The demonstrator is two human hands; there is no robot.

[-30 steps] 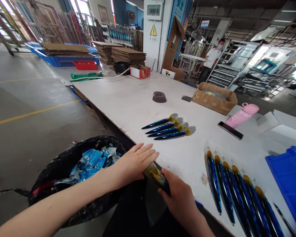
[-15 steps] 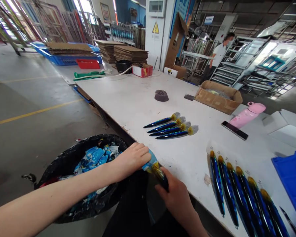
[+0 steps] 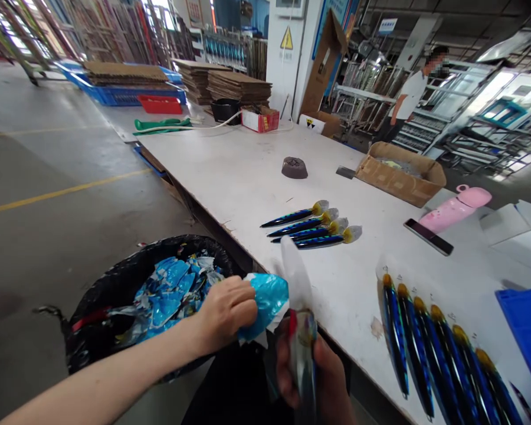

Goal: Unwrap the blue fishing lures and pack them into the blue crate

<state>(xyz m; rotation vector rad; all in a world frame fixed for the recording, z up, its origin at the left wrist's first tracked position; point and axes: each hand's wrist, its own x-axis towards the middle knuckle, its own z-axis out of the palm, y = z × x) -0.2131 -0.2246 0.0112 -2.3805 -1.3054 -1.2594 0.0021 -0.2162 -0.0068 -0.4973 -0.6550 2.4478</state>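
Well, at the far left a blue crate point(image 3: 119, 95) carries flat cardboard point(image 3: 124, 72), and a red tray point(image 3: 161, 104) sits just to its right, near the left end of the white table point(image 3: 230, 153). Lower down, beside the table's near edge and below its top, a black-lined bin point(image 3: 110, 268) holds crumpled blue and silvery scraps point(image 3: 172, 289).

My left hand point(image 3: 228, 310) is by the bin's right rim, fingers curled tight and pinching a piece of blue film point(image 3: 269, 295), which spreads toward the right by the table's near edge. Next to it my right hand point(image 3: 331, 378) wraps round a slender, shiny lure point(image 3: 307, 360), thumb on one side and fingers on the other, its see-through end plate point(image 3: 298, 274) pointing up in front of that edge. The lure is blurred; I can't tell whether the film touches it.

Behind it, just inside the near edge, four lures point(image 3: 310, 232) lie side by side, clear ends to the right. Along the far edge stands an open carton point(image 3: 393, 180), then a phone point(image 3: 429, 237) beside a pink bottle point(image 3: 455, 211). Toward the right end, six lures point(image 3: 431, 342) lie in a row, amber ends toward the far edge, near a blue bin point(image 3: 528, 330).
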